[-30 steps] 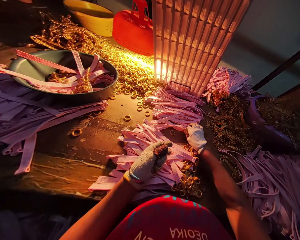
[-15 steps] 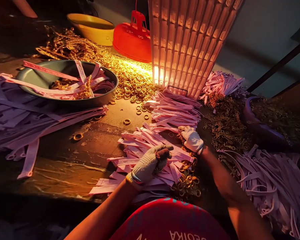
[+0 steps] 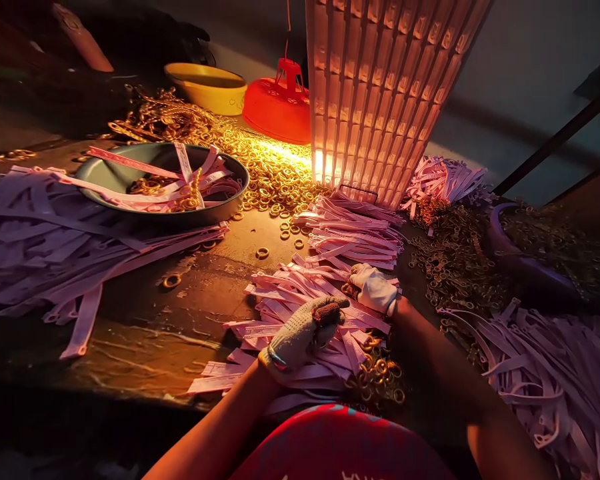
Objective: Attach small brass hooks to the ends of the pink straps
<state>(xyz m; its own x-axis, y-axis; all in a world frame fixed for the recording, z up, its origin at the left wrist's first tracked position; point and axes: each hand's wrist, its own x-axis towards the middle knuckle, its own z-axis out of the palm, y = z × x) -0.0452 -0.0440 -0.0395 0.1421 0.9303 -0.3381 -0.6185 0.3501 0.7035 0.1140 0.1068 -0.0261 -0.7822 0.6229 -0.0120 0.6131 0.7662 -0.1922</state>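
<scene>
My left hand (image 3: 305, 333), in a knitted glove with dark brown wrapping on the fingers, hovers over a pile of pink fabric straps (image 3: 285, 293). Its fingers are curled inward, and whatever lies in them is hidden. Just beyond it on the right, my right hand (image 3: 374, 288), in a pale glove, is closed with its fingertips pointing down and left at the straps. I cannot make out what these fingers grip. Several gold-coloured rings (image 3: 380, 373) lie heaped at the near right end of the straps, below my right hand.
A green-grey bowl (image 3: 160, 217) holds straps and rings. Behind it are a large ring heap (image 3: 270, 177), a yellow basin (image 3: 215, 97) and a lit red lamp (image 3: 277, 107). A ribbed panel (image 3: 370, 100) stands at the back. More straps (image 3: 555, 380) lie at the right, near a purple basin (image 3: 503, 233).
My right hand has drawn back and left, closer to my left hand. The left hand stays nearly in place, fingers still curled. The whole view has shifted slightly.
</scene>
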